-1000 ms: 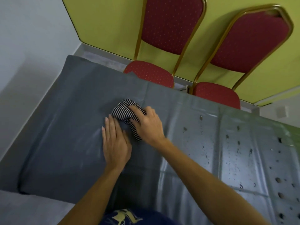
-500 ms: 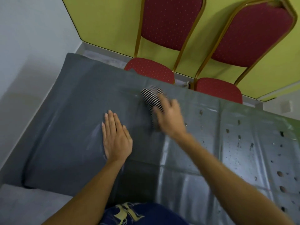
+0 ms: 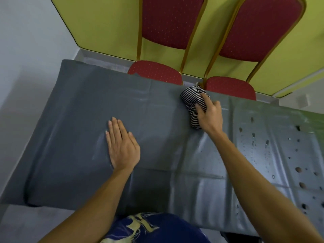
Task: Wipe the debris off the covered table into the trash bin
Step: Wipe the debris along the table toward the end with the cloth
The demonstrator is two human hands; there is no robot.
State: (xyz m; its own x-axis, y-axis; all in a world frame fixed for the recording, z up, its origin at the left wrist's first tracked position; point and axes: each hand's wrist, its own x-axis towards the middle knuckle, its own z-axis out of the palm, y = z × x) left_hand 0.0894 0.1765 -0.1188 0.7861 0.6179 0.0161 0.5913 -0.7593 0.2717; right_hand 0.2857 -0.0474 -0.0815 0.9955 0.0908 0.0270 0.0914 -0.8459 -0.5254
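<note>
Debris [image 3: 298, 170] is scattered all over the right part of the table [image 3: 78, 111]. It's small brownish blobs plus what look like wet drops, sitting on the grey cover [image 3: 192, 172] from a bit right of the middle out to the right edge of the view. The left part of the cover just shows some faint pale streaks and creases.

The right hand [image 3: 209, 116] has a bunched-up black-and-white striped rag [image 3: 190, 99] in its grip, with the fingers curled over the top and the thumb tucked along the near side. The rag is down on the cover right at the far edge of the table, just left of where the debris starts. That arm reaches in diagonally from the near right.

The left hand [image 3: 122, 146] is flat on the cover, palm down, with the fingers straight and close together and holding nothing. It's around the left-middle of the table, well apart from the rag.

On the far side there are two red chairs with gold frames. The left chair [image 3: 156, 71] and the right chair [image 3: 229, 86] both have their seats pushed up to the table edge, and the rag sits just beside the right chair's seat. Behind them is a yellow-green wall [image 3: 105, 23]. At the near edge you can see a blue shirt [image 3: 157, 230] with a pale print.
</note>
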